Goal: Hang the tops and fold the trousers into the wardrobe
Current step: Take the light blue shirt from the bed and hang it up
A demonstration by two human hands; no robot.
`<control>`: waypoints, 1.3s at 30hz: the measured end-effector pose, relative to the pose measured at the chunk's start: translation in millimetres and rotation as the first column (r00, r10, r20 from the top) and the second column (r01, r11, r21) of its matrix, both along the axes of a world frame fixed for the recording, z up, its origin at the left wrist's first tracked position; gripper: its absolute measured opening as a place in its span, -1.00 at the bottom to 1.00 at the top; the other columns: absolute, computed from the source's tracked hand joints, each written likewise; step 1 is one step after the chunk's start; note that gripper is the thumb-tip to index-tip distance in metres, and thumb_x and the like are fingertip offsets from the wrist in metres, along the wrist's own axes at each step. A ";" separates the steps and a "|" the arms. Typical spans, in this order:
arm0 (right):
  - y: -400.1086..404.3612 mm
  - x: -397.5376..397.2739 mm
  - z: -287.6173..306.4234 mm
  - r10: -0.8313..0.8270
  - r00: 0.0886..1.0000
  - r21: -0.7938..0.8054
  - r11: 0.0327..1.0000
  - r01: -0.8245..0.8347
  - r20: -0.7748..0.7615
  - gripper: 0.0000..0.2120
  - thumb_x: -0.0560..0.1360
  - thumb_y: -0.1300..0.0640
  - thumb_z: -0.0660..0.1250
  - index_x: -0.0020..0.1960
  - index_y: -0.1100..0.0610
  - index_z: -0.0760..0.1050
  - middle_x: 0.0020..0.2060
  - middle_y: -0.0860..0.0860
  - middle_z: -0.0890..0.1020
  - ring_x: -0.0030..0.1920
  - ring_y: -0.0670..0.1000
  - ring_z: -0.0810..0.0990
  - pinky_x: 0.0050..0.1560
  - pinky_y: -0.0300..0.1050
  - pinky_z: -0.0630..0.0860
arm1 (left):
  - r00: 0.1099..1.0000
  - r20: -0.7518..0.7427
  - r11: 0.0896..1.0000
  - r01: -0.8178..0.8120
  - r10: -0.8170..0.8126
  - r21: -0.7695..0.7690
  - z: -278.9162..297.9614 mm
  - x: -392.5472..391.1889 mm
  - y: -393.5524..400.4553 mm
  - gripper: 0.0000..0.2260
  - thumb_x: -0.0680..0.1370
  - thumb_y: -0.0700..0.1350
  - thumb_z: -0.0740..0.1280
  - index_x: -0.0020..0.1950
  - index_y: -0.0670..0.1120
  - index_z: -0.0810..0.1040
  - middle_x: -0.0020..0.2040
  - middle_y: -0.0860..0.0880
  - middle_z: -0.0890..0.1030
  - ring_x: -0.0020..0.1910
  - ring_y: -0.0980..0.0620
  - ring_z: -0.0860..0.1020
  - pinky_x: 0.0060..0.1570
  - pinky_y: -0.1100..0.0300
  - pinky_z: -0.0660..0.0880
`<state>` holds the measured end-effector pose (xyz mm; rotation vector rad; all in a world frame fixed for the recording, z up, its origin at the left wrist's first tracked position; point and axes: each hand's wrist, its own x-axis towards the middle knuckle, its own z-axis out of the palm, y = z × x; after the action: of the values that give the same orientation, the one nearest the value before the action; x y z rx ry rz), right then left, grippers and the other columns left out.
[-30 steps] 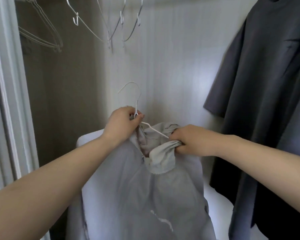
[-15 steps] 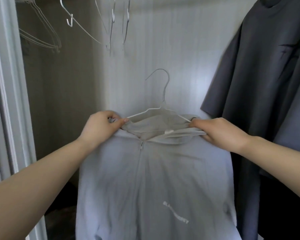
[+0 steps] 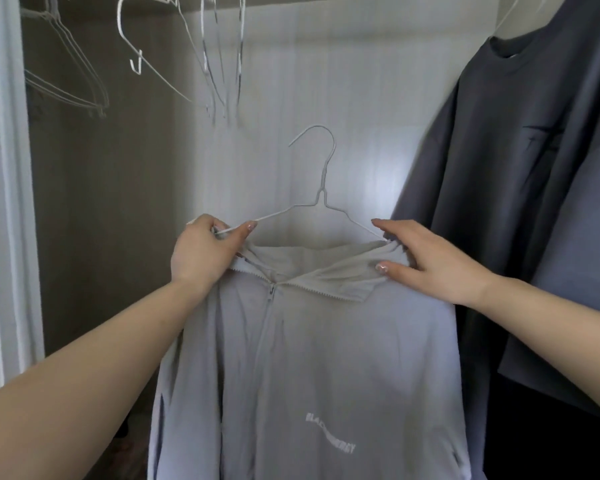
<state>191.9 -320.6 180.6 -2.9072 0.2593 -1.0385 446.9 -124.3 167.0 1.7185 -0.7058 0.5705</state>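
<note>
Head view, wardrobe (image 3: 343,81) holding dark t-shirt (image 3: 534,202), left hand (image 3: 205,252) and right hand (image 3: 426,261) gripping grey jacket (image 3: 309,358) on hanger (image 3: 321,188)

The light was dim and soft – a pale glare lay on the back wall (image 3: 371,174), the left corner stayed shadowed, and the edges were curved and blurred.

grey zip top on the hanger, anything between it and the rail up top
Nothing solid blocks it. The grey zip top hangs on the white hanger, held by the left hand and right hand. Empty hangers dangle directly above; the dark t-shirt hangs close on the right.
</note>
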 end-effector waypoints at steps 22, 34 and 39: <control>22.6 -64.3 228.1 -0.221 0.892 0.388 0.920 0.056 0.394 -0.78 0.54 0.28 0.26 -0.10 0.02 0.61 0.04 0.01 0.64 0.05 -0.05 0.57 0.06 -0.27 0.45 | 0.533 0.015 0.527 0.840 -0.846 -0.132 154.4 -161.9 -139.0 -0.42 0.49 0.16 0.36 0.47 0.11 0.26 0.39 0.10 0.38 0.35 0.17 0.37 0.29 0.27 0.27; -10.0 -71.6 315.9 -0.301 0.753 0.312 0.941 0.134 0.585 -0.75 0.57 0.23 0.23 0.20 0.25 0.56 0.23 0.11 0.58 0.26 0.05 0.51 0.02 -0.35 0.32 | 0.499 0.230 0.516 0.856 -0.835 0.017 228.9 -214.8 -150.3 -0.47 0.51 0.10 0.36 0.45 0.04 0.34 0.36 0.12 0.44 0.33 0.19 0.40 0.38 0.23 0.29; -31.3 -62.1 341.5 -0.396 0.698 0.370 0.908 0.199 0.597 -0.70 0.58 0.22 0.18 0.24 0.33 0.49 0.22 0.23 0.54 0.24 0.17 0.50 -0.02 -0.17 0.40 | 0.468 0.291 0.501 0.864 -0.835 0.047 236.9 -227.5 -160.3 -0.48 0.54 0.01 0.35 0.47 -0.04 0.32 0.42 0.08 0.40 0.36 0.19 0.38 0.34 0.33 0.26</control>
<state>129.9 -351.9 522.1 -2.0955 0.7821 -1.8291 219.3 -284.5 403.9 0.9544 -1.5879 0.1041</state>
